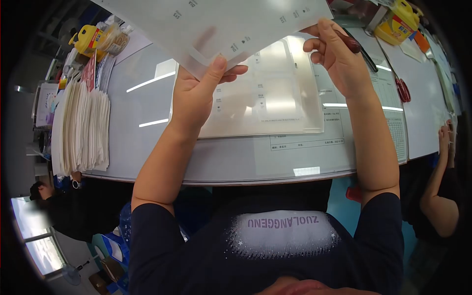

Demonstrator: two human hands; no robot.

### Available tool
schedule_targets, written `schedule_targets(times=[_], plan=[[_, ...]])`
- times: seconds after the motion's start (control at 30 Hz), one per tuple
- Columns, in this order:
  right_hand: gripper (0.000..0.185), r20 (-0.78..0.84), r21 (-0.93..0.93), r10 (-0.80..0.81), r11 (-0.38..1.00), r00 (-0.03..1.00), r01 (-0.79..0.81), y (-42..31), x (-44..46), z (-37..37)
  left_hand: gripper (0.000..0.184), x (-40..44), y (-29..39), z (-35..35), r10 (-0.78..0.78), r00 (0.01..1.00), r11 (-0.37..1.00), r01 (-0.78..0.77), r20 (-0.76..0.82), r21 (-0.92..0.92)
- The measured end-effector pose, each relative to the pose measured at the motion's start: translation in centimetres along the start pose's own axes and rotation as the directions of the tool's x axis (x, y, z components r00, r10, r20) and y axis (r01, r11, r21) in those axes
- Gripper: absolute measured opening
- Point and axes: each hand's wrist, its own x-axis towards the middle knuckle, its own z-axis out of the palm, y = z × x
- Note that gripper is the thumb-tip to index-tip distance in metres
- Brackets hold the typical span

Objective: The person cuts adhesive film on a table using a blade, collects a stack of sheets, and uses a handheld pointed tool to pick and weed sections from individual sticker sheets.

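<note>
At top, cut-off translucent sheet in the pinch of left fingers and right fingers

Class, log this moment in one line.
left hand: grips frosted, printed plastic sheet | right hand: holds its edge | below: similar sheets on glossy grey table

Holds one raised sheet between two hands, left hand and right hand. Has one dark red handle at the right; outward of it, one pair of red scissors, one yellow jug, one person. Outward of the left, shows one clear jar, one paper stack, another yellow jug, another person.
</note>
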Motion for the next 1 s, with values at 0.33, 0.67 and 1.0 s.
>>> schedule_targets(times=[0.33, 0.67, 1.0], plan=[[0.028, -0.011, -0.385, -0.294, 0.883, 0.956, 0.267, -0.9, -0.4, -0.3, 0.053, -0.8, 0.1, 0.7, 0.002, 0.993, 0.994, -0.016, 0.122, 0.112], [0.024, 0.17, -0.256, -0.134, 0.951, 0.976, 0.176, -0.4, -3.7, 3.7, 0.046, -0.6, -0.8, 0.8, 0.09, 0.996, 0.996, -0.089, -0.006, 0.018], [0.034, 0.236, -0.172, -0.24, 0.943, 0.942, 0.284, 1.0, -3.0, 3.2, 0.046, -0.5, -0.7, 0.9, 0.14, 0.99, 0.988, -0.139, -0.003, 0.064]])
